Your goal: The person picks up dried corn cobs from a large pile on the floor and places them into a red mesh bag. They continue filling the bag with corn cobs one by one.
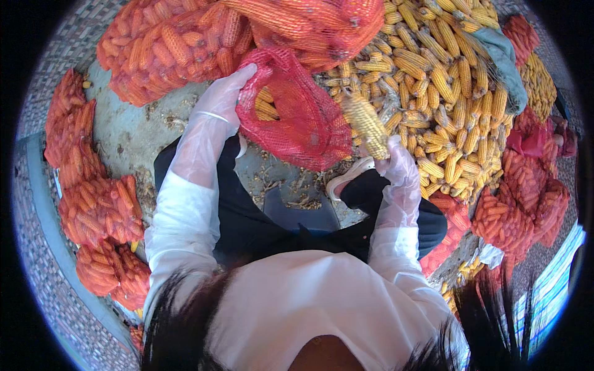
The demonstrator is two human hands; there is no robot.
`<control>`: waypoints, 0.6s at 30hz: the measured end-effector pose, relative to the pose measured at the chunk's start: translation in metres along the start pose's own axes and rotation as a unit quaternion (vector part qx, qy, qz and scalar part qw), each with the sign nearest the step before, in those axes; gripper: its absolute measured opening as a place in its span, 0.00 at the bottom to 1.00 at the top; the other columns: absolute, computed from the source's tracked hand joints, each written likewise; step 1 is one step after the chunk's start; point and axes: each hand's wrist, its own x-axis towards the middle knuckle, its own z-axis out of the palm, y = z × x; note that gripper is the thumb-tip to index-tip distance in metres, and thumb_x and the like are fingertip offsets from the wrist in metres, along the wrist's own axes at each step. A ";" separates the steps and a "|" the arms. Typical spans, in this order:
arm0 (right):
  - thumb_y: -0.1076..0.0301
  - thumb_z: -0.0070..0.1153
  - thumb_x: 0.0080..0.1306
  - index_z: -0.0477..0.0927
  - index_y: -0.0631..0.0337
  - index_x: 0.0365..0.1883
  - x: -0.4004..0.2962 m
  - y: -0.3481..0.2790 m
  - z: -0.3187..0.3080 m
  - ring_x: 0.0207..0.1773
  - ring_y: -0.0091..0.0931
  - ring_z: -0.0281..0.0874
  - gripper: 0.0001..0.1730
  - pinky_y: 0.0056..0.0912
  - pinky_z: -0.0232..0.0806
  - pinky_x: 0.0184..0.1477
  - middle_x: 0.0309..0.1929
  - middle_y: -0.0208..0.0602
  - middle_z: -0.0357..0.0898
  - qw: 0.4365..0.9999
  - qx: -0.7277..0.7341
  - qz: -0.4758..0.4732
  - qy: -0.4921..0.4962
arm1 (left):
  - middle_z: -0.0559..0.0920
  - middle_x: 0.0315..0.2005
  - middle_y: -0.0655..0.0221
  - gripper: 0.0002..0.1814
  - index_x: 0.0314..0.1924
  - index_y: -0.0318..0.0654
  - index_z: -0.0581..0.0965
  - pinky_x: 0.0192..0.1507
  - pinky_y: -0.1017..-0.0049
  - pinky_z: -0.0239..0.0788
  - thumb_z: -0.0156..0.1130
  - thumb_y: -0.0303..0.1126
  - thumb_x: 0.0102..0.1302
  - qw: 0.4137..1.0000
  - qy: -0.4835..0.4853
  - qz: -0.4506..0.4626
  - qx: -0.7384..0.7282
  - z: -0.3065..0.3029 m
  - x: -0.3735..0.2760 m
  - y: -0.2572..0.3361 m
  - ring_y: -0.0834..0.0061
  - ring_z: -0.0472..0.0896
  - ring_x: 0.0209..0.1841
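Observation:
My left hand (pixel 230 90), in a clear plastic glove, grips the rim of a red mesh sack (pixel 320 125). The sack's mouth gapes toward me, and a few yellow corn cobs (pixel 266 104) show in its opening. In my right hand (pixel 400 160), gloved the same way, is a pale yellow corn cob (pixel 366 121), held by its lower end and slightly blurred. This cob is just right of the sack, in front of a large heap of loose corn cobs (pixel 445 92).
Filled red mesh sacks of corn (pixel 171 51) stand beyond my hands, with more sacks (pixel 100 208) along the left and others (pixel 519 208) at the right. A grey-green cloth (pixel 503 65) lies on the heap. Husk scraps (pixel 304 197) litter the concrete floor (pixel 125 125) around my feet.

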 end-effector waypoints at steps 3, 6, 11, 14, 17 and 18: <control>0.37 0.54 0.70 0.82 0.69 0.44 0.001 -0.058 0.040 0.29 0.31 0.78 0.36 0.32 0.68 0.31 0.29 0.41 0.81 0.981 -0.148 0.107 -0.067 | 0.86 0.53 0.59 0.18 0.59 0.33 0.79 0.62 0.60 0.77 0.65 0.31 0.73 1.000 -0.011 -0.005 0.008 -0.008 -0.012 0.005 0.64 0.86 0.54; 0.29 0.53 0.68 0.81 0.70 0.39 -0.003 -0.120 0.128 0.29 0.34 0.76 0.42 0.38 0.69 0.35 0.27 0.42 0.80 0.940 -0.321 0.115 -0.026 | 0.86 0.53 0.59 0.17 0.59 0.33 0.80 0.61 0.60 0.78 0.65 0.32 0.74 0.998 -0.051 -0.005 -0.025 -0.024 -0.017 0.006 0.65 0.86 0.53; 0.27 0.52 0.66 0.85 0.67 0.37 0.033 -0.120 0.211 0.48 0.42 0.85 0.42 0.46 0.72 0.50 0.40 0.54 0.86 0.864 -0.484 -0.113 -0.079 | 0.87 0.53 0.59 0.17 0.58 0.33 0.80 0.60 0.60 0.78 0.65 0.33 0.74 0.997 -0.069 -0.003 -0.023 -0.035 -0.021 0.010 0.65 0.86 0.53; 0.30 0.51 0.68 0.87 0.64 0.44 0.085 -0.065 0.248 0.57 0.43 0.84 0.40 0.47 0.71 0.57 0.49 0.52 0.86 0.916 -0.379 -0.097 -0.090 | 0.87 0.53 0.60 0.17 0.58 0.34 0.80 0.60 0.60 0.78 0.65 0.34 0.74 0.999 -0.043 0.008 -0.024 -0.042 -0.026 0.016 0.65 0.86 0.53; 0.30 0.50 0.69 0.87 0.61 0.49 0.111 -0.038 0.256 0.61 0.42 0.82 0.39 0.45 0.71 0.61 0.53 0.50 0.86 0.898 -0.429 0.025 -0.094 | 0.87 0.52 0.60 0.17 0.57 0.33 0.81 0.60 0.60 0.78 0.66 0.34 0.74 0.998 -0.033 0.028 -0.041 -0.051 -0.034 0.029 0.65 0.86 0.52; 0.30 0.51 0.68 0.87 0.60 0.49 0.115 -0.033 0.250 0.60 0.42 0.82 0.39 0.45 0.71 0.61 0.53 0.48 0.87 0.856 -0.510 0.027 -0.079 | 0.87 0.51 0.59 0.17 0.57 0.33 0.81 0.59 0.61 0.78 0.66 0.34 0.74 0.997 -0.043 0.035 -0.049 -0.055 -0.040 0.033 0.65 0.86 0.52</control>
